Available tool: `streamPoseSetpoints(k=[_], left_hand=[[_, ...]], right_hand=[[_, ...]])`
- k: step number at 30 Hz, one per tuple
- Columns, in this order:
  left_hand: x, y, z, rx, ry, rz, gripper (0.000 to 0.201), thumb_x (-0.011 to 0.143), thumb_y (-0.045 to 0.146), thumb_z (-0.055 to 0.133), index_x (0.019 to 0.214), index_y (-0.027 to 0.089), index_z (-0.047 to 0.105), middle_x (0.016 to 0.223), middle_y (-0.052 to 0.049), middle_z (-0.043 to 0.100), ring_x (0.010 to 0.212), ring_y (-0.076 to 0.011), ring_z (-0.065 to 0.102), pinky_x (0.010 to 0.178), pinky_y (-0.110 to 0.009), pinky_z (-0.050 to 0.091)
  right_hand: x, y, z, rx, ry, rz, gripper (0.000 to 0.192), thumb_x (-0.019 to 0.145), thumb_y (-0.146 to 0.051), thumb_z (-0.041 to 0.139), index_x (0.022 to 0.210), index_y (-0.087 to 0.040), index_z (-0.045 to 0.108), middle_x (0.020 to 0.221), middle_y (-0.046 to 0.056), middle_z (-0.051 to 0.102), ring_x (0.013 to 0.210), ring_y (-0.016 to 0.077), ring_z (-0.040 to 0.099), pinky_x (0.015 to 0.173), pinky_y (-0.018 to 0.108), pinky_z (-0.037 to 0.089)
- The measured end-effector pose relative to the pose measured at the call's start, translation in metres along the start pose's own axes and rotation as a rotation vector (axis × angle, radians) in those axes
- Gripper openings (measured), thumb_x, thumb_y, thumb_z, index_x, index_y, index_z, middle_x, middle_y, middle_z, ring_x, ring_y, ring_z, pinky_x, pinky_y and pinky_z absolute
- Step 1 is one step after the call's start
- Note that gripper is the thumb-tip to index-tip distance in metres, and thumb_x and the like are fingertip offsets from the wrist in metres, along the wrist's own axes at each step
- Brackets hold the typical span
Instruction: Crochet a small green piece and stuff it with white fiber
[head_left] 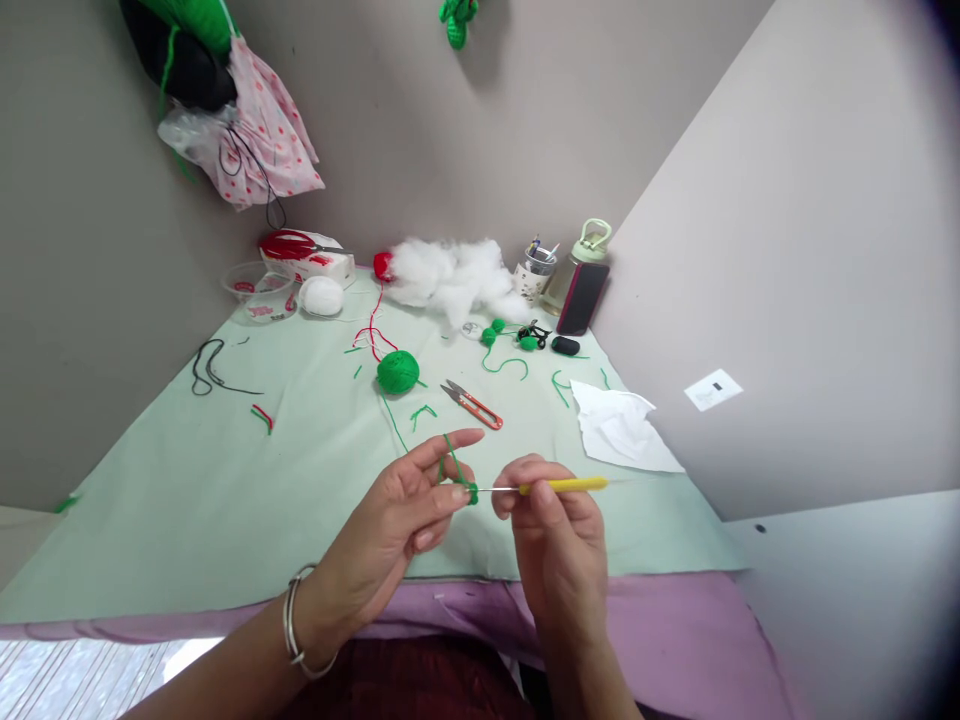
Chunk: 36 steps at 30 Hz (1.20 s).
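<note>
Nearby, just below the thread snips: left hand pinching small green crochet piece, yarn tensioned over forefinger; right hand closed around yellow crochet hook, tip steadied in the stitch.

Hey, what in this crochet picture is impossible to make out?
- Head view: the tip of the crochet hook is buried in the small green piece pinched by the left hand.
- Stitches on that piece: too small.
- Right hand: its fingers' grip on the handle is hidden by its own back.
- Contents of the cup at the far edge: too small.
- Green object on the wall: cut off by the top edge.
</note>
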<state>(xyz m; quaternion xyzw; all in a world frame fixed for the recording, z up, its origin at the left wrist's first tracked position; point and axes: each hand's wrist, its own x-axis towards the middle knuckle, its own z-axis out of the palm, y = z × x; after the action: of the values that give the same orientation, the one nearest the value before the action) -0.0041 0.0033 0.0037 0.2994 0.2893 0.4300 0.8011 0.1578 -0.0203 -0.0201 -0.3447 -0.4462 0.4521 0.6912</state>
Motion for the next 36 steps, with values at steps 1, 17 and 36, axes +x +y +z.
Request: streamPoseSetpoints(k=[1, 17, 36], left_hand=[[0.0002, -0.0019, 0.0017, 0.032, 0.005, 0.008, 0.042, 0.084, 0.024, 0.087, 0.124, 0.026, 0.079, 0.087, 0.003, 0.062, 0.05, 0.0012, 0.031, 0.047, -0.017, 0.021], [-0.0002, -0.0053, 0.0042, 0.186, 0.025, -0.003, 0.074, 0.08, 0.037, 0.09, 0.146, 0.022, 0.06, 0.094, -0.001, 0.07, 0.06, -0.006, 0.04, 0.048, -0.02, 0.025], [-0.0009, -0.0069, 0.0009, 0.209, 0.076, 0.03, 0.057, 0.081, 0.03, 0.088, 0.135, 0.026, 0.071, 0.095, 0.001, 0.061, 0.064, -0.007, 0.042, 0.05, -0.019, 0.031]], right_hand=[[-0.0008, 0.0019, 0.0003, -0.024, -0.023, -0.006, 0.015, 0.1, -0.033, 0.071, 0.095, -0.025, 0.083, 0.085, 0.002, 0.072, 0.075, 0.0124, 0.063, 0.071, 0.027, 0.054], [-0.007, 0.0091, -0.0031, -0.105, 0.005, -0.006, 0.014, 0.101, -0.03, 0.07, 0.099, -0.028, 0.083, 0.094, 0.004, 0.077, 0.077, 0.0151, 0.064, 0.072, 0.031, 0.053], [-0.0061, 0.0028, -0.0039, -0.272, 0.018, -0.14, 0.017, 0.103, -0.024, 0.065, 0.102, -0.028, 0.082, 0.1, 0.004, 0.077, 0.074, 0.0138, 0.065, 0.071, 0.031, 0.058]])
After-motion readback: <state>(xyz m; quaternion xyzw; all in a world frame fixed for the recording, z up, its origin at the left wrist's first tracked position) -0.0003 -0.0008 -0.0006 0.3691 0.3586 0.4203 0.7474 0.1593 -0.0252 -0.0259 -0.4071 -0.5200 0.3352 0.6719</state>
